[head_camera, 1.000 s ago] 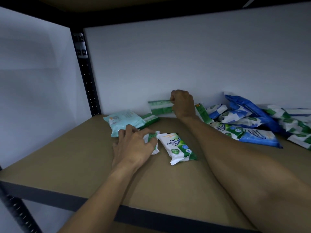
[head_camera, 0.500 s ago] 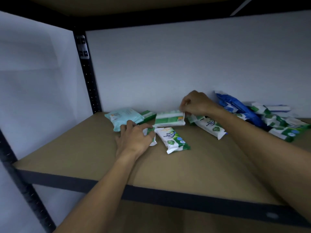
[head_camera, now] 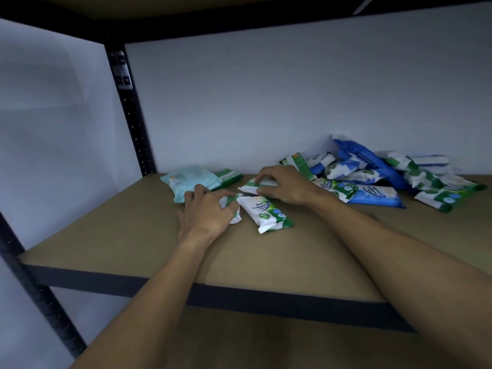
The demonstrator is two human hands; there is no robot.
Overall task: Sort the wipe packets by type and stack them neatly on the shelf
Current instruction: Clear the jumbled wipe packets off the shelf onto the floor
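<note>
Centre of frame, on the shelf (head_camera: pixel 127 235): green-striped packet (head_camera: pixel 253 185), brought over from the right-hand pile (head_camera: pixel 372 179), now lowered beside the pine packet (head_camera: pixel 266 212). Right hand (head_camera: pixel 286 186), grip pinching it; left hand (head_camera: pixel 206 213), grip clasping a small packet (head_camera: pixel 232 209). Green type gathering.

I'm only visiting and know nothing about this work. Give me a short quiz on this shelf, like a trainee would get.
1. True or false: the left hand grips a blue packet.
2. Where does the unsorted pile lie? A) back right of the shelf B) front left C) under it
3. Fill in: the loose packet near the right hand, which holds a flat green packet, reads "____ Antibacterial".
Key: 1 false, it grips a green-and-white packet; 2 A; 3 Pine.
</note>
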